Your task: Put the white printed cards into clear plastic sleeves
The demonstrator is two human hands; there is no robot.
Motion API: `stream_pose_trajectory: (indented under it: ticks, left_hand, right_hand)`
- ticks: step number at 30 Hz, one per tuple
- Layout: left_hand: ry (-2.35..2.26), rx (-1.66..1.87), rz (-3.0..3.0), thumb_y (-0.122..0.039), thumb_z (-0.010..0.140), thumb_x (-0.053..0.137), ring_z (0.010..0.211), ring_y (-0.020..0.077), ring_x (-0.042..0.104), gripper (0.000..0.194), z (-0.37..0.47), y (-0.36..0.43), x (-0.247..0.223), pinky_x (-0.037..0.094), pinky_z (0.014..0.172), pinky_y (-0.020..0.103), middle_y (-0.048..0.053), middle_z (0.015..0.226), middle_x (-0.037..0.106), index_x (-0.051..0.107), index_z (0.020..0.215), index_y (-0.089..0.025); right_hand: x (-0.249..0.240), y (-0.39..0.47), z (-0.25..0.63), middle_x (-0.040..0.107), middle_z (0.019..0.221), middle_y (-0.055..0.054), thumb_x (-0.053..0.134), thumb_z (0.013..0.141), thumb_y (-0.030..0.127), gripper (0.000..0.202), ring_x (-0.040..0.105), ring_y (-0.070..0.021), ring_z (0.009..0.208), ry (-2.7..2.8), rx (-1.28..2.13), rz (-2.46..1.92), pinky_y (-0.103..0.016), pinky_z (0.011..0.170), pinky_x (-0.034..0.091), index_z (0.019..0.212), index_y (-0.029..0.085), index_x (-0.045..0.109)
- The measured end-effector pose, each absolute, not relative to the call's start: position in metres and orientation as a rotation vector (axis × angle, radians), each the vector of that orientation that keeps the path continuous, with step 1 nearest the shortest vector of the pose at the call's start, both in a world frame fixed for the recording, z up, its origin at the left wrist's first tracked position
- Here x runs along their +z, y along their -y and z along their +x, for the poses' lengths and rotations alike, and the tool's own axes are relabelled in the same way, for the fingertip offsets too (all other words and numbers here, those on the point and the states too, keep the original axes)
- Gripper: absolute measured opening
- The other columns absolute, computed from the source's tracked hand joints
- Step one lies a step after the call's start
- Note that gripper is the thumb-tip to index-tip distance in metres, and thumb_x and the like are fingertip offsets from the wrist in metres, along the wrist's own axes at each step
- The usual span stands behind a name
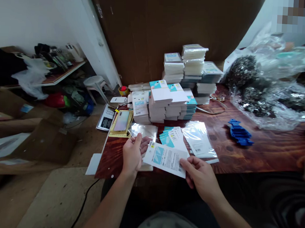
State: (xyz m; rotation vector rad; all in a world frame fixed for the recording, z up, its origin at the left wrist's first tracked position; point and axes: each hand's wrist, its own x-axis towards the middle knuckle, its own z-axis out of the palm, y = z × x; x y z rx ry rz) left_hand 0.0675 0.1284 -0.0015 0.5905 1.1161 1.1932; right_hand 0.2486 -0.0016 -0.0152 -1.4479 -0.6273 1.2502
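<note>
My right hand pinches the lower right corner of a white and teal printed card. At the card's left end is my left hand, its thumb up and its fingers behind a clear plastic sleeve; its fingers are closed on the sleeve. Just beyond the held card lie fanned teal and white cards on the table. To their right is a pile of clear sleeves.
Tall stacks of cards and packaged stacks stand at the back of the wooden table. A phone lies left. Blue plastic parts and clear bags with dark pieces are on the right.
</note>
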Motion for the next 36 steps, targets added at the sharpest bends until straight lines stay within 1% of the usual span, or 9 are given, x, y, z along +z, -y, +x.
stream_pose_trajectory:
  ticks: [8,14,17,20,22,25,28,33,36]
  left_hand:
    - [-1.009,1.2,0.625,-0.034,0.079,0.076,0.075,0.0182,0.072,0.03,0.08,-0.101,0.001,0.057,0.07,0.03,0.007,0.088,0.074,0.059,0.094,-0.015]
    - [-0.901,1.139,0.649,-0.033,0.078,0.077,0.093,0.0239,0.071,0.04,0.08,-0.085,0.007,0.058,0.078,0.032,0.01,0.104,0.074,0.064,0.11,-0.014]
    - [-0.908,1.022,0.668,-0.035,0.079,0.077,0.089,0.0251,0.072,0.038,0.075,-0.078,0.006,0.058,0.075,0.034,0.011,0.101,0.074,0.067,0.108,-0.013]
    - [-0.883,0.82,0.763,-0.037,0.081,0.074,0.084,0.0262,0.072,0.033,0.066,-0.075,0.005,0.058,0.074,0.036,0.012,0.095,0.075,0.07,0.101,-0.011]
    - [-0.907,0.684,0.842,-0.038,0.081,0.074,0.077,0.025,0.072,0.033,0.061,-0.076,0.006,0.058,0.071,0.037,0.012,0.088,0.074,0.069,0.099,-0.011]
    - [-0.947,0.552,0.972,-0.042,0.082,0.072,0.063,0.0194,0.068,0.037,0.059,-0.08,0.012,0.055,0.061,0.031,0.008,0.078,0.072,0.064,0.102,-0.013]
    - [-0.963,0.505,1.196,-0.047,0.084,0.067,0.058,0.0159,0.062,0.042,0.061,-0.09,0.018,0.049,0.054,0.027,0.004,0.076,0.068,0.057,0.112,-0.017]
    - [-1.721,0.815,1.855,-0.054,0.081,0.063,0.085,0.0252,0.064,0.051,0.04,-0.127,0.007,0.05,0.08,0.039,0.01,0.096,0.067,0.057,0.115,-0.017]
    - [-2.04,0.632,1.95,-0.057,0.075,0.066,0.103,0.0332,0.062,0.058,0.016,-0.151,-0.01,0.046,0.087,0.042,0.018,0.112,0.065,0.06,0.112,-0.013]
  right_hand:
    - [-0.013,-0.017,0.225,0.06,0.044,0.002,0.073,0.08,0.053,0.04,0.05,-0.0099,0.034,0.595,1.048,-1.349,-0.018,0.035,0.038,0.073,0.018,0.055]
    - [-0.005,-0.038,0.208,0.065,0.055,-0.001,0.073,0.078,0.055,0.042,0.06,-0.0149,0.044,0.711,1.359,-1.147,-0.024,0.044,0.048,0.073,0.02,0.051]
    - [-0.013,-0.051,0.211,0.061,0.061,0.003,0.082,0.07,0.048,0.041,0.055,-0.011,0.049,0.83,1.176,-1.258,-0.021,0.046,0.044,0.073,0.02,0.052]
    - [-0.019,-0.058,0.214,0.061,0.075,0.003,0.088,0.061,0.041,0.047,0.055,-0.0121,0.063,0.883,0.962,-1.356,-0.022,0.057,0.048,0.092,0.02,0.059]
    - [-0.017,-0.057,0.215,0.063,0.075,0.002,0.086,0.065,0.043,0.042,0.056,-0.0135,0.065,0.953,1.04,-1.362,-0.024,0.059,0.048,0.091,0.019,0.064]
    - [-0.005,-0.049,0.22,0.061,0.064,0.002,0.075,0.076,0.049,0.033,0.053,-0.013,0.057,1.003,1.191,-1.328,-0.024,0.052,0.043,0.076,0.018,0.066]
    - [0.005,-0.043,0.245,0.061,0.062,0.002,0.067,0.083,0.052,0.034,0.052,-0.0122,0.053,0.975,1.203,-1.297,-0.024,0.051,0.041,0.087,0.018,0.07]
    - [-0.02,-0.04,0.33,0.065,0.068,-0.003,0.068,0.078,0.054,0.044,0.055,-0.0163,0.056,0.776,0.694,-1.696,-0.028,0.053,0.043,0.096,0.015,0.071]
    - [-0.046,-0.038,0.364,0.068,0.075,-0.01,0.067,0.075,0.051,0.037,0.062,-0.0264,0.071,0.892,0.307,-2.155,-0.038,0.066,0.048,0.085,0.015,0.07]
